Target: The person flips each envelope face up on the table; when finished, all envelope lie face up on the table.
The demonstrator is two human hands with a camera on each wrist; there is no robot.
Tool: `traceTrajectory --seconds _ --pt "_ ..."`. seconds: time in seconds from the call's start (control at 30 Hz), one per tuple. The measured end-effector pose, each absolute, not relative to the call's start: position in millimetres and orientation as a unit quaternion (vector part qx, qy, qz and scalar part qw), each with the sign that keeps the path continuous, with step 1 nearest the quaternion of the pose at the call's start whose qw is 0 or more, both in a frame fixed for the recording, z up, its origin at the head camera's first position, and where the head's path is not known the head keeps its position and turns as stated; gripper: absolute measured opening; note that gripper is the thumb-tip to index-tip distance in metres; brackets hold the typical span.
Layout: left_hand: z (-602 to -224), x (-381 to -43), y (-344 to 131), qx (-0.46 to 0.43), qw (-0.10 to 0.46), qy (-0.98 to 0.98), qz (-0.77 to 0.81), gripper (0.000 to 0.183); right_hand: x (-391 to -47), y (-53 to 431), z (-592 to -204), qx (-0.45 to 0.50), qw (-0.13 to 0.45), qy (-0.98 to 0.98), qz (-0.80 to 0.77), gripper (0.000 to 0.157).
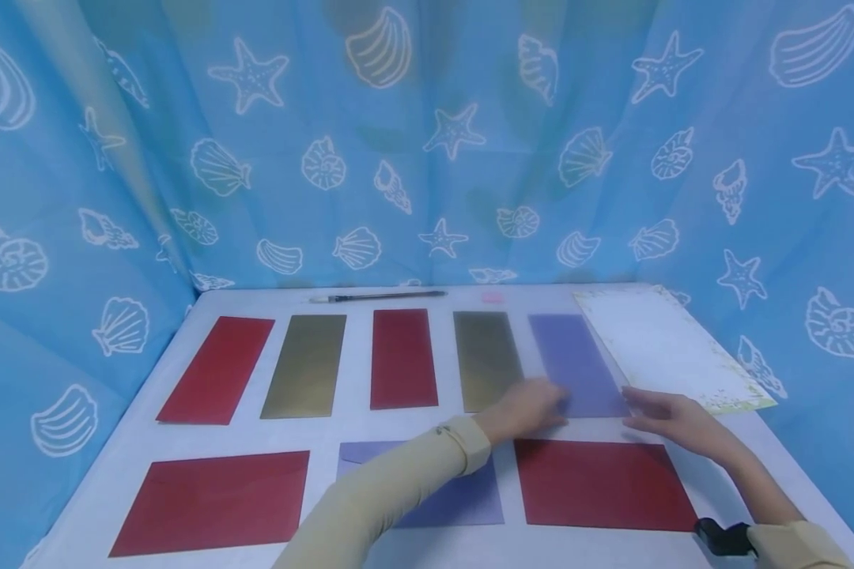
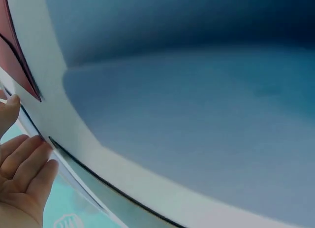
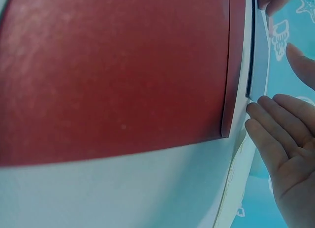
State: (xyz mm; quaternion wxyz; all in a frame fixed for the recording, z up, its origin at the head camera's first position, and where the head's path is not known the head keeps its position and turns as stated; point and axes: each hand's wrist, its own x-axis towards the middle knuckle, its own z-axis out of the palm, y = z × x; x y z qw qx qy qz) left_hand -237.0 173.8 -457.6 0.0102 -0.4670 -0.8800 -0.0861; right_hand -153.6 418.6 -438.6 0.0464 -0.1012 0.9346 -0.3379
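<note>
A purple envelope [image 1: 575,359] lies upright at the right end of the back row, between my two hands. My left hand [image 1: 530,407] is at its lower left edge, its fingers extended in the left wrist view. At the lower right corner is my right hand [image 1: 676,423], its fingers nearly straight and the thumb held apart in the right wrist view. Neither hand grips anything. Beside the left hand is a gold envelope [image 1: 485,348], its lower corner overlapped by that hand. Below the hands lies a red envelope [image 1: 601,482], placed sideways.
To the left stand a red envelope [image 1: 402,356], a gold one [image 1: 306,363] and another red one [image 1: 217,367]. In front lie a red envelope [image 1: 217,502] and a purple one [image 1: 462,498] under my left sleeve. Behind are a pen [image 1: 384,297], a pink eraser-like block [image 1: 493,298] and bordered paper [image 1: 665,340].
</note>
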Motion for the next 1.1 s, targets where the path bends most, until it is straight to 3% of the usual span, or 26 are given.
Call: traceTrajectory --seconds 0.4,0.57,1.1 --pt "-456.9 -242.2 177.6 -0.479 0.010 -0.875 -0.074 0.015 -154.7 421.5 -443.9 -0.100 0.046 0.929 -0.354 0.061" --pt "-454.2 -240.4 176.8 -0.476 -0.002 -0.875 -0.092 0.014 -150.8 424.3 -440.7 -0.059 0.051 0.916 -0.393 0.061" --pt "-446.3 -236.7 178.2 -0.439 -0.035 -0.879 -0.181 0.021 -143.0 400.7 -404.9 -0.076 -0.004 0.899 -0.432 0.053"
